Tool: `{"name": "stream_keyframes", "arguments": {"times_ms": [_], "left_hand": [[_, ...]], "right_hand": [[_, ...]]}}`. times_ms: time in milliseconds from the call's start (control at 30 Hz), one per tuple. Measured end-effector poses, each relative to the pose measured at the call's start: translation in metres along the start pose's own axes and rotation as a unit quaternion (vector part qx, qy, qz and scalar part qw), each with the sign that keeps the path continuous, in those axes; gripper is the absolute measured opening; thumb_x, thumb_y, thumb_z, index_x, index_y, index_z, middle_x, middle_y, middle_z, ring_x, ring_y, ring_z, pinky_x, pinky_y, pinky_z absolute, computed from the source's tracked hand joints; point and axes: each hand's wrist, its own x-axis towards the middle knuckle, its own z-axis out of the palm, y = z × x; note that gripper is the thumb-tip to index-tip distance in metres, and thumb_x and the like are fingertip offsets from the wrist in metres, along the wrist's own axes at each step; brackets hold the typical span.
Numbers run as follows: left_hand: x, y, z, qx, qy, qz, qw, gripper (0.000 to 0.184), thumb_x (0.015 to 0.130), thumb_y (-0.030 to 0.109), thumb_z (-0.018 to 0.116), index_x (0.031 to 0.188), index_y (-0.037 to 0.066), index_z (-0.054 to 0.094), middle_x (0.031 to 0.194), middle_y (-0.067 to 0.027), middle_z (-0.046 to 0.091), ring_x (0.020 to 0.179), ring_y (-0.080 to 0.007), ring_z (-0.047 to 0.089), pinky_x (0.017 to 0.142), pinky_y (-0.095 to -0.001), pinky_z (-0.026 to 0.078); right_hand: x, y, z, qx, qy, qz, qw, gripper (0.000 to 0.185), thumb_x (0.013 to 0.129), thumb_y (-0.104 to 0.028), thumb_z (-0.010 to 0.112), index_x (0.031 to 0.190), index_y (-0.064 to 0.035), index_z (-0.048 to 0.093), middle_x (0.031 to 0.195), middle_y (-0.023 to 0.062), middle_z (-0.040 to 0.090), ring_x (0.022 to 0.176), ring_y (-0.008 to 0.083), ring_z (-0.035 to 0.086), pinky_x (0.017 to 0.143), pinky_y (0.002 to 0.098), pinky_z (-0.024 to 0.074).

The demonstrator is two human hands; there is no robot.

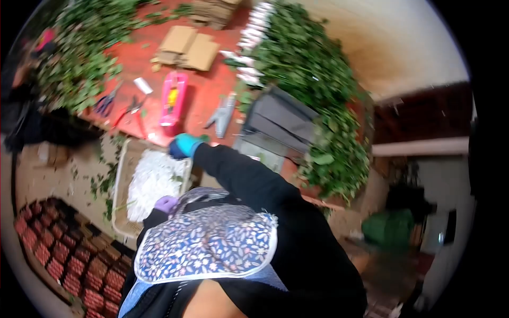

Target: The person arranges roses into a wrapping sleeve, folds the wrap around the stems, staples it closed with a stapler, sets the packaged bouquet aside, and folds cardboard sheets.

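My right hand (184, 145), in a teal and dark blue glove, is at the front edge of the red table (204, 95). It is beside the near end of a pink holder (174, 103) with something yellow in it; its fingers are blurred and turned away. Below lies a cream basket (121, 185) filled with white paper pieces (155, 177). At its right side shows a purple patch, seemingly my gloved left hand (166, 204), fingers not made out. A grey stapler-like tool (221, 117) rests right of the holder, with red-handled pruners (130, 110) to its left.
Blue-handled scissors (107, 100) and cardboard pieces (188, 47) lie on the table. Leafy stems (307, 53) with white-wrapped ends and a dark grey folded item (281, 116) fill the right side. Another person's dark sleeve (53, 127) is at left. Stacked reddish bundles (74, 254) stand lower left.
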Motion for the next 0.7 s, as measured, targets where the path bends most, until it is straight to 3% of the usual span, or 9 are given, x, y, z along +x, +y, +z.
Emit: {"name": "stream_keyframes", "arguments": {"times_ms": [67,167,267,300,367,467,567,633,700], "left_hand": [[-0.006,0.014,0.013,-0.045,-0.006,0.011,0.999,0.016,0.096,0.02,0.061,0.094,0.005,0.066,0.07,0.0023,0.058,0.056,-0.0073,0.049,0.05,-0.0231,0.039],[-0.016,0.088,0.062,-0.115,-0.032,0.052,0.992,0.017,0.097,0.021,0.061,0.09,0.006,0.065,0.073,0.0017,0.06,0.058,-0.005,0.05,0.052,-0.021,0.04],[-0.018,0.178,0.131,-0.009,-0.089,0.164,0.982,0.019,0.096,0.022,0.062,0.087,0.004,0.063,0.075,0.0002,0.061,0.062,-0.0057,0.052,0.058,-0.0205,0.043],[-0.016,0.205,0.16,0.006,-0.135,0.21,0.968,0.017,0.096,0.019,0.062,0.089,0.003,0.064,0.077,-0.0003,0.061,0.063,-0.0062,0.052,0.059,-0.0206,0.043],[-0.028,0.272,0.232,0.005,-0.176,0.205,0.963,0.013,0.096,0.014,0.061,0.093,0.002,0.065,0.082,-0.0023,0.064,0.065,-0.0061,0.052,0.058,-0.0205,0.042],[-0.004,0.318,0.31,0.008,-0.232,0.24,0.943,0.013,0.097,0.012,0.058,0.092,0.003,0.065,0.084,-0.0018,0.065,0.063,-0.0038,0.049,0.057,-0.0196,0.041],[0.017,0.329,0.369,-0.036,-0.199,0.221,0.954,0.016,0.097,0.017,0.062,0.087,0.005,0.064,0.088,-0.0043,0.069,0.064,-0.0041,0.054,0.058,-0.0191,0.044],[0.031,0.324,0.385,-0.043,-0.189,0.206,0.959,0.018,0.096,0.02,0.065,0.087,0.005,0.065,0.087,-0.0038,0.069,0.063,-0.0035,0.054,0.057,-0.0185,0.044],[0.041,0.313,0.39,-0.048,-0.178,0.192,0.964,0.019,0.096,0.021,0.065,0.087,0.005,0.065,0.086,-0.0035,0.069,0.063,-0.0034,0.054,0.057,-0.0183,0.044]], "right_hand": [[-0.063,-0.046,-0.044,0.268,0.177,0.148,0.935,0.024,0.091,-0.029,0.059,0.093,-0.0102,0.073,0.082,0.0081,0.071,0.067,0.0207,0.064,0.062,0.0367,0.0498],[-0.165,-0.039,-0.099,0.344,0.283,0.024,0.895,0.025,0.095,-0.021,0.06,0.11,-0.0038,0.071,0.092,0.0081,0.072,0.073,0.0172,0.066,0.069,0.03,0.0523],[-0.268,-0.002,-0.165,0.776,0.23,0.013,0.587,0.035,0.098,-0.017,0.048,0.109,0.01,0.067,0.106,0.0139,0.07,0.1,0.0228,0.064,0.096,0.0356,0.0473],[-0.313,-0.008,-0.199,0.75,0.273,0.013,0.603,0.033,0.099,-0.018,0.047,0.111,0.0065,0.067,0.104,0.0111,0.07,0.094,0.0197,0.065,0.088,0.0321,0.0508],[-0.361,0.065,-0.21,0.487,0.383,-0.027,0.784,0.03,0.102,-0.017,0.045,0.115,-0.0002,0.066,0.103,0.0073,0.07,0.085,0.0128,0.065,0.077,0.0267,0.0539],[-0.396,0.122,-0.228,0.622,0.371,0.1,0.682,0.025,0.099,-0.011,0.048,0.109,0.0003,0.069,0.102,0.0084,0.07,0.09,0.0186,0.068,0.085,0.0313,0.055],[-0.402,0.201,-0.208,0.577,0.336,0.135,0.732,0.029,0.099,-0.016,0.048,0.107,0.0015,0.07,0.101,0.0098,0.071,0.091,0.0182,0.068,0.082,0.0318,0.0549],[-0.395,0.249,-0.183,0.354,0.243,0.128,0.894,0.032,0.099,-0.021,0.047,0.108,-0.0003,0.07,0.101,0.0112,0.072,0.091,0.0189,0.068,0.08,0.0347,0.0544],[-0.394,0.256,-0.179,0.211,0.171,0.129,0.954,0.03,0.098,-0.02,0.049,0.109,-0.0021,0.07,0.102,0.0123,0.072,0.09,0.0208,0.068,0.079,0.0362,0.0541]]}}
